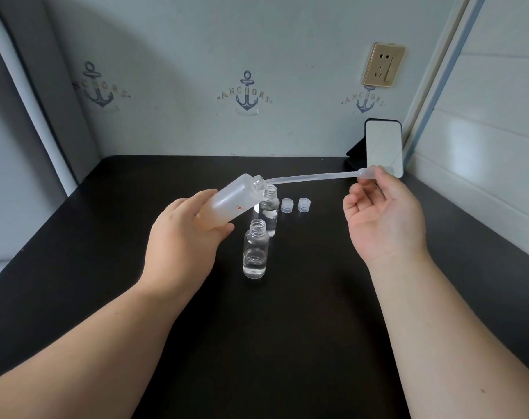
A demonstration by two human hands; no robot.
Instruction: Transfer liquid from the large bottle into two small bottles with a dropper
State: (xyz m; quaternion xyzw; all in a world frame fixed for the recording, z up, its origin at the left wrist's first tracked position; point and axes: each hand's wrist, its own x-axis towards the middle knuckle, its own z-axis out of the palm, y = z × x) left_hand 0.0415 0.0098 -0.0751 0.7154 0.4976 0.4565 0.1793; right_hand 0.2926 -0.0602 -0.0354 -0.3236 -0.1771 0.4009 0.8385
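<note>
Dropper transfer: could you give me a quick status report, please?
Left hand grips tilted large bottle. Right hand pinches dropper bulb, tip at bottle mouth. Two small bottles uncapped, nothing blocking.

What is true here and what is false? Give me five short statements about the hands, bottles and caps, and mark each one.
1. The left hand holds the large bottle tilted, its mouth toward the dropper. True.
2. The right hand rests flat on the table. False: it is raised and pinches the dropper's bulb end.
3. Both small bottles, the near bottle and the far bottle, are capped. False: both are open.
4. Two caps lie on the table right of the far bottle. True.
5. The near bottle is empty. False: clear liquid shows at its bottom.
</note>
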